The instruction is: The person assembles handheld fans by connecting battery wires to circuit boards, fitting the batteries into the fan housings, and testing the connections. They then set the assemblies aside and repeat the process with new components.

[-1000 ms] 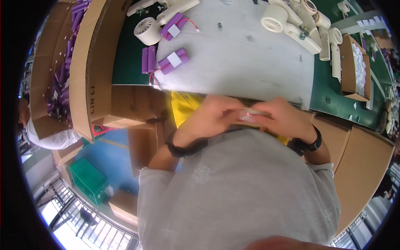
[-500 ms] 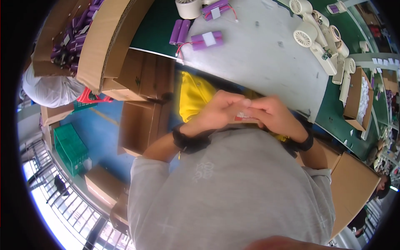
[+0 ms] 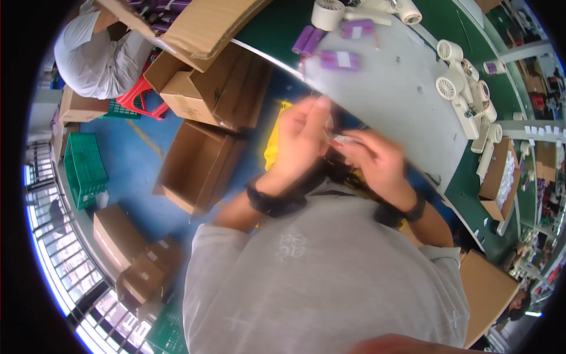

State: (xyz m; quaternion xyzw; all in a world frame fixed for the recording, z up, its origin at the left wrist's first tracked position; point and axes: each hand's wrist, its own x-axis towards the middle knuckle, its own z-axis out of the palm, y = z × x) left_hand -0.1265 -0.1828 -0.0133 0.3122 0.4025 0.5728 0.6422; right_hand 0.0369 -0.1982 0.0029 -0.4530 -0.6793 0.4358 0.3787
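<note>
My left hand [image 3: 299,141] is raised in front of my chest with its fingers pinched together, close to the table edge. Beside it, my right hand [image 3: 377,160] has its fingers curled round a small clear plastic wrapper with red on it [image 3: 338,142]. Crinkled plastic also shows at my left fingertips; what is inside is too small to make out. Beyond my hands, purple battery packs [image 3: 340,60] with red wires lie on the grey mat [image 3: 392,88], near a pair of purple cells [image 3: 308,39].
White handheld fans [image 3: 451,85] lie on the green table at the right, by a carton of white pieces [image 3: 501,180]. An open carton [image 3: 197,165] and a green crate [image 3: 85,171] stand on the blue floor. Another person [image 3: 97,59] sits at the far left.
My hands have moved apart from being clasped together, the left rising and the red-marked wrapper coming into clearer view. The whole view has turned, shifting the table to the right.
</note>
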